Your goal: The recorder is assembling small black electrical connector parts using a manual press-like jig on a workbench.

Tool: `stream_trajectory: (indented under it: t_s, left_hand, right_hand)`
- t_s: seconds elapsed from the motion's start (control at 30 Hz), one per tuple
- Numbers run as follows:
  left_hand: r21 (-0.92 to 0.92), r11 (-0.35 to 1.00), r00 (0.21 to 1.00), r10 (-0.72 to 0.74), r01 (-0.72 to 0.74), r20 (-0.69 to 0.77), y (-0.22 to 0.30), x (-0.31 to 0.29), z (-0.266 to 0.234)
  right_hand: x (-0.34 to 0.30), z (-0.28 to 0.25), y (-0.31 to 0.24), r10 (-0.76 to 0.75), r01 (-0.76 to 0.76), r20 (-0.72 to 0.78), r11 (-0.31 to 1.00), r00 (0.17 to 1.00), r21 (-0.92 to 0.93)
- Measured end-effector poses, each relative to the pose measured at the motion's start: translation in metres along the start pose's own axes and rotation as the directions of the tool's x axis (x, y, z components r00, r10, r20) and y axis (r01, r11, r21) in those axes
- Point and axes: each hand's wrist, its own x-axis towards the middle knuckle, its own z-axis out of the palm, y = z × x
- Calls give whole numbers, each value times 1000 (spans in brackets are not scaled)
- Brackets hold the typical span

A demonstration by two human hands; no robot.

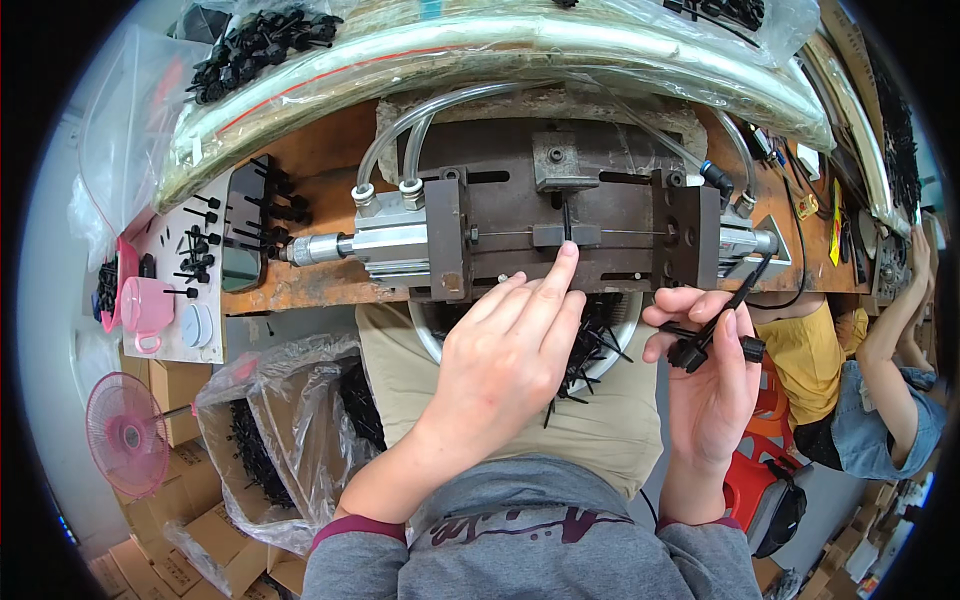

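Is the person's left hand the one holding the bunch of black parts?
No, the right hand holds the black parts, while the left hand extends a finger toward the machine.

Left hand (510, 345) over the dark metal fixture (500, 205), index finger extended, its tip at the near end of a thin black piece (567, 215). Right hand (718, 400) holds several black knobbed stems (690, 352) in bent fingers. Below, a white-rimmed bowl (424, 335) at the lap, partly hidden, with similar black parts (590, 350).
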Motion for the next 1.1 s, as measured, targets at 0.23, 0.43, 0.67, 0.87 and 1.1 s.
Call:
stream_trajectory:
  t_s: [0.23, 0.43, 0.67, 0.87, 1.1]
  left_hand:
    - [66, 998, 1000, -7, 6, 21, -1, 9, -2]
    - [63, 997, 998, -41, 39, 40, 0, 7, 0]
    - [64, 997, 997, -42, 38, 58, 0, 8, -4]
    - [-142, 990, 1000, 2, -3, -8, 1, 5, -13]
    - [-407, 897, 982, 125, -172, -140, 15, -9, -11]
  right_hand:
    - [0, 1, 2, -31, 30, -17, 997, 999, -65]
    - [-1, 0, -2, -28, 18, -79, 992, 997, -128]
    - [-5, -2, -6, 55, -57, -21, 992, 998, -111]
    - [-7, -2, -6, 118, -118, -3, 989, 993, -93]
    - [-6, 8, 0, 232, -235, 86, 972, 969, 24]
